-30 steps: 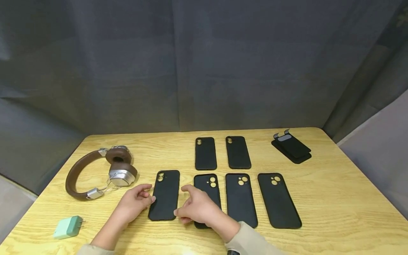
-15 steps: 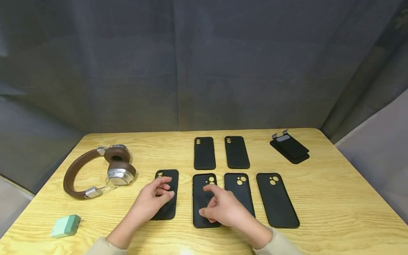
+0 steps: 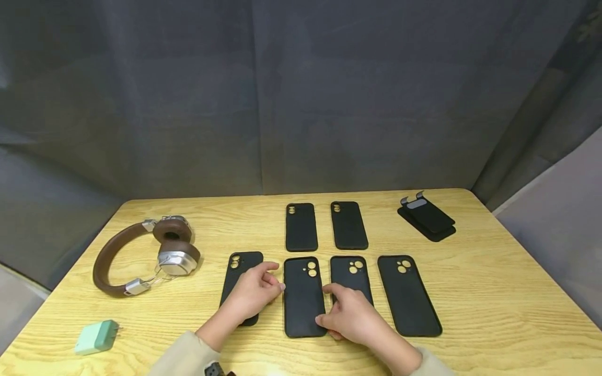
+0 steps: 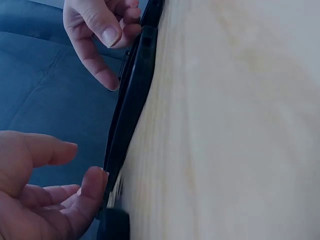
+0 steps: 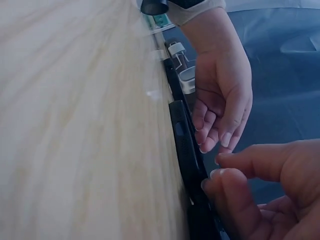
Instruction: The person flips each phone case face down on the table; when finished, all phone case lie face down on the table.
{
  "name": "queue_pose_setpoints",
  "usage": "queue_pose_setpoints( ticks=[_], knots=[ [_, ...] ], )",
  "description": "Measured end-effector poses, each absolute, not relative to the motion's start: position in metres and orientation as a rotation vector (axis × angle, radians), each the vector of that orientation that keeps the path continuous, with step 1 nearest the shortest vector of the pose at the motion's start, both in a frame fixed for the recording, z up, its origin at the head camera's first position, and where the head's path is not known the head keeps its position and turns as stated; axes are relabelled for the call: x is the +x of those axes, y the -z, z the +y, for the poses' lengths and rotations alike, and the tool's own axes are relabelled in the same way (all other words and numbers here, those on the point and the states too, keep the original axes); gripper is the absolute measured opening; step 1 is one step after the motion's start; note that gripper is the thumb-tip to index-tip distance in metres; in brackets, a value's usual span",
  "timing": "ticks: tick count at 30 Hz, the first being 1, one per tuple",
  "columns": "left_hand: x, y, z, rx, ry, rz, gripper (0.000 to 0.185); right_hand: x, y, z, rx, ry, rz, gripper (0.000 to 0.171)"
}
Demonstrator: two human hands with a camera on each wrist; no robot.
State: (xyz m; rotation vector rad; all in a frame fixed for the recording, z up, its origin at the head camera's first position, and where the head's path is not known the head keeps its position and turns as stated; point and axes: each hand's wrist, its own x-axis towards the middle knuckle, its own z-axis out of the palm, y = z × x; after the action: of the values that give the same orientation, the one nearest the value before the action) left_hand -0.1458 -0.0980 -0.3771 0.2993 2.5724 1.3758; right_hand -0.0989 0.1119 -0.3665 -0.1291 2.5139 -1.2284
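Note:
Several black phone cases lie face down on the wooden table (image 3: 494, 292). My left hand (image 3: 270, 279) lies over the leftmost front case (image 3: 237, 277), and its fingertips touch the left edge of the second front case (image 3: 303, 297). My right hand (image 3: 329, 308) touches that case's right edge low down, covering part of the third case (image 3: 350, 274). In the left wrist view, the left hand (image 4: 75, 170) has relaxed fingers at the case's rim (image 4: 132, 100), with the right hand (image 4: 107, 55) beyond. In the right wrist view, the right hand's fingertips (image 5: 220, 177) meet the case edge (image 5: 185, 150), opposite the left hand (image 5: 220, 115).
Brown and silver headphones (image 3: 146, 256) lie at the left, with a mint green charger (image 3: 96, 337) near the front left corner. Two more cases (image 3: 301, 227) (image 3: 348, 224) sit behind, a fourth front case (image 3: 408, 295) lies at the right, and a dark stack (image 3: 427, 219) sits far right.
Both hands moved right, from either side of the leftmost front case to either side of the second one. The left hand now lies over the leftmost case.

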Motion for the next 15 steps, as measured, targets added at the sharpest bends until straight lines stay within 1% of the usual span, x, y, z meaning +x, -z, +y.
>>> queue_pose_setpoints(
  ticks=[10, 15],
  knots=[
    [-0.156, 0.382, -0.084, 0.294, -1.236, 2.637, 0.051, -0.099, 0.369, 0.114, -0.158, 1.172, 2.553, 0.055],
    [-0.158, 0.384, -0.082, 0.296, -1.185, 2.662, 0.052, -0.1, 0.369, 0.109, -0.174, 1.071, 2.618, 0.051]
  ],
)
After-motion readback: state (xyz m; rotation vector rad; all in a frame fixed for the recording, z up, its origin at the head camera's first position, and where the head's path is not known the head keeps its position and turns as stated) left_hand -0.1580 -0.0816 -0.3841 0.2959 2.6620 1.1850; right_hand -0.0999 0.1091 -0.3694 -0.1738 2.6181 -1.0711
